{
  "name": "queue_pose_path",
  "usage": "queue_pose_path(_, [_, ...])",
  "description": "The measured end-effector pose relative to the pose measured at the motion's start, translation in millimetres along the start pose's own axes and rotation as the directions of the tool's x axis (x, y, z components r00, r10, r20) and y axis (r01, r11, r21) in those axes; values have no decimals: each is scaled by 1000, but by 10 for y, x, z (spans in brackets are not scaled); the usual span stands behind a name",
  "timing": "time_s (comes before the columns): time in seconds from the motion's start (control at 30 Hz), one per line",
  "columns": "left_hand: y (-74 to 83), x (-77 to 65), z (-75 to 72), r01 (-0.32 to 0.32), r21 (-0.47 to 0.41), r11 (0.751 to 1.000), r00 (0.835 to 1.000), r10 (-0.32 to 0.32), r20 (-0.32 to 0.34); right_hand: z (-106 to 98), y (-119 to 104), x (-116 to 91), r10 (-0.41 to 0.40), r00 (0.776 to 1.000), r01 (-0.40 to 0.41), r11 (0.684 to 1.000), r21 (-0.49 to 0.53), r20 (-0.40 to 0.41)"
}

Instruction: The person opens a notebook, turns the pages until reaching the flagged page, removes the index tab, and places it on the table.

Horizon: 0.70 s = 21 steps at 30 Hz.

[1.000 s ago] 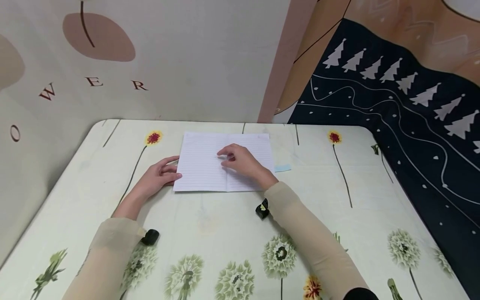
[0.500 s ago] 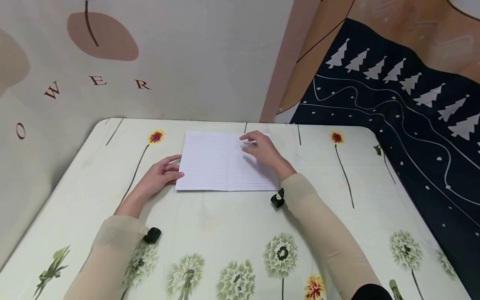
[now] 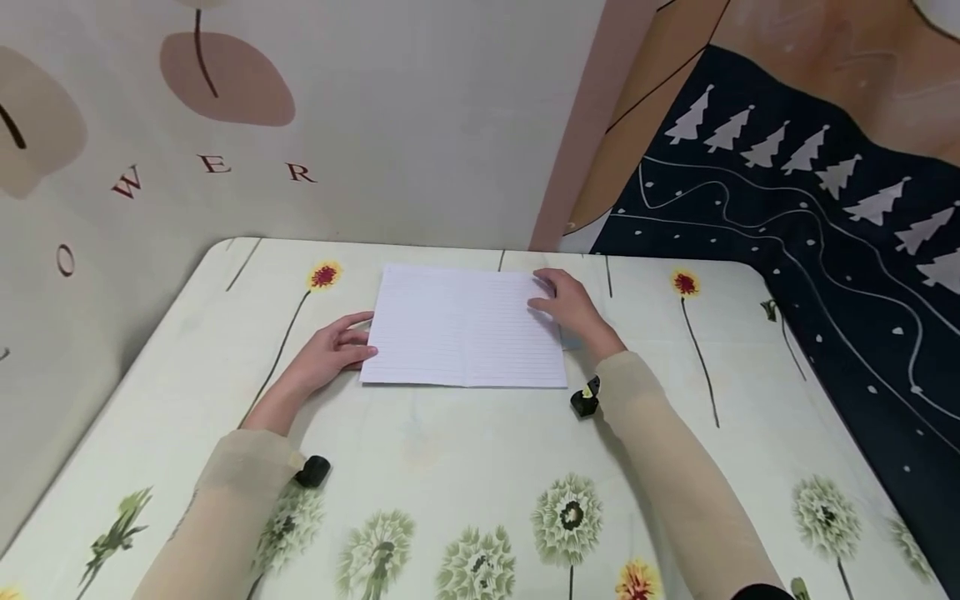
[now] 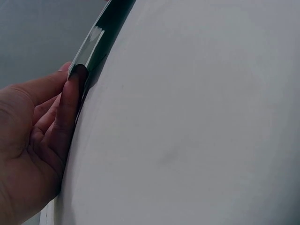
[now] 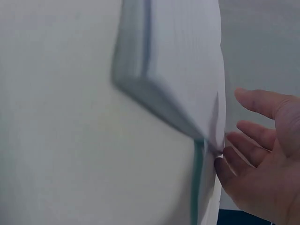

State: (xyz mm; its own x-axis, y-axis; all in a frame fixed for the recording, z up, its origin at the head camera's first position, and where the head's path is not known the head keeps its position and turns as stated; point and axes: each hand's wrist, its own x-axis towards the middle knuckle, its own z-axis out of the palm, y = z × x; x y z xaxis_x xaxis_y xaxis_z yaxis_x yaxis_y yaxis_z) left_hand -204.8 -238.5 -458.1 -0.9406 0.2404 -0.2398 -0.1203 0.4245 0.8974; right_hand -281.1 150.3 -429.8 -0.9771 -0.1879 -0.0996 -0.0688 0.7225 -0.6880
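Observation:
An open notebook [image 3: 465, 333] with white ruled pages lies flat near the back of the table. At its left edge, my left hand [image 3: 330, 354] pinches the pages and cover, thumb on top and fingers beneath. The dark green cover [image 4: 99, 61] shows under the pages in the left wrist view. My right hand [image 3: 573, 307] is at the right edge, toward the upper corner, its fingers loosely bent and spread. In the right wrist view, fingertips of the right hand [image 5: 262, 145] meet the page edge, while the thumb stands apart from it.
A pale blue strip [image 3: 572, 342] sticks out beside the notebook's right edge, partly behind the right wrist. The table [image 3: 450, 450] wears a flower-print cloth. A printed wall [image 3: 420, 125] stands behind, with a dark tree-patterned cloth [image 3: 750, 183] at the right.
My right hand has swept rightward over the pages, from near the middle fold to the right edge. My left hand keeps its hold on the left edge.

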Motion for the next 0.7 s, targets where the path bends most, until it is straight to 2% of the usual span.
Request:
queue_pose_path(0.23, [-13, 18, 6, -5, 0, 1000, 1000, 5, -10, -38, 91, -13, 27, 997, -24, 999, -30, 73])
queue_pose_path(0.43, [-9, 39, 6, -6, -7, 1000, 1000, 6, -12, -58, 105, -9, -6, 997, 11, 998, -70, 71])
queue_pose_path(0.7, [-7, 20, 11, 12, -3, 1000, 1000, -12, -14, -21, 95, -23, -5, 998, 9, 998, -57, 61])
